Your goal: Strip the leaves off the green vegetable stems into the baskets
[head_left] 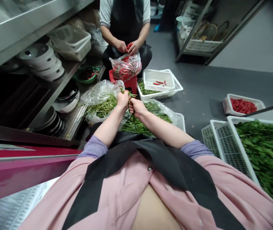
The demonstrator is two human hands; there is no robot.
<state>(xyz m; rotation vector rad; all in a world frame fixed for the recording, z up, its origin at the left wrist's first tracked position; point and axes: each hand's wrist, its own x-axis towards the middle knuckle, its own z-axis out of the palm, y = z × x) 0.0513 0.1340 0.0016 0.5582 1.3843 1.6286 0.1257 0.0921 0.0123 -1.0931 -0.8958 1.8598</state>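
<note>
My left hand [122,99] and my right hand [136,107] grip a thin bunch of green vegetable stems [133,119] close together in front of me. Below them, a heap of the same stems [136,127] lies on clear plastic film. Another heap [101,107] rests on a plastic bag to the left. A white crate of picked green leaves [232,147] stands at my right. Across from me, a co-worker's hands [126,47] hold red chillies above a clear bag of chillies [126,66].
A white basket holding a few chillies [159,80] sits in a white crate near the co-worker. A white tray of red chillies [227,105] lies on the grey floor [198,86]. Steel shelves with stacked bowls [40,60] line the left, above a magenta edge [18,163].
</note>
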